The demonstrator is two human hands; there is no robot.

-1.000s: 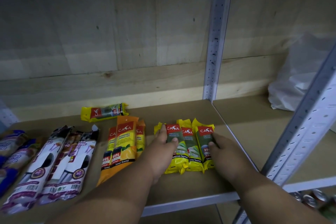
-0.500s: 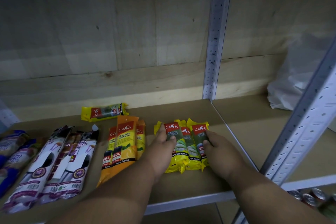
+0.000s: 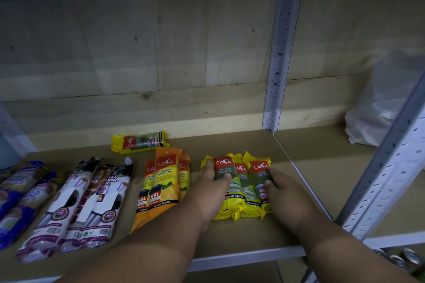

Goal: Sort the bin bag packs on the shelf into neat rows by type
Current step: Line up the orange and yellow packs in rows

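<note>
Three yellow 25L Casa bin bag packs lie side by side on the brown shelf board. My left hand presses on the left side of this row, fingers over the leftmost pack. My right hand presses against the rightmost pack from the right. To the left lie orange 60L Casa packs, one on top of two others. A single yellow 25L pack lies crosswise near the back wall. White and purple drawstring bag packs form a row further left.
Blue and purple packs lie at the far left edge. A grey perforated metal upright stands behind the yellow row and another at the front right. A white plastic bag sits on the right-hand shelf section. Cans show below.
Both hands squeezed the three yellow packs closer together, then the row spread slightly; the right hand shifted inward against the rightmost pack. Other packs have not moved.
</note>
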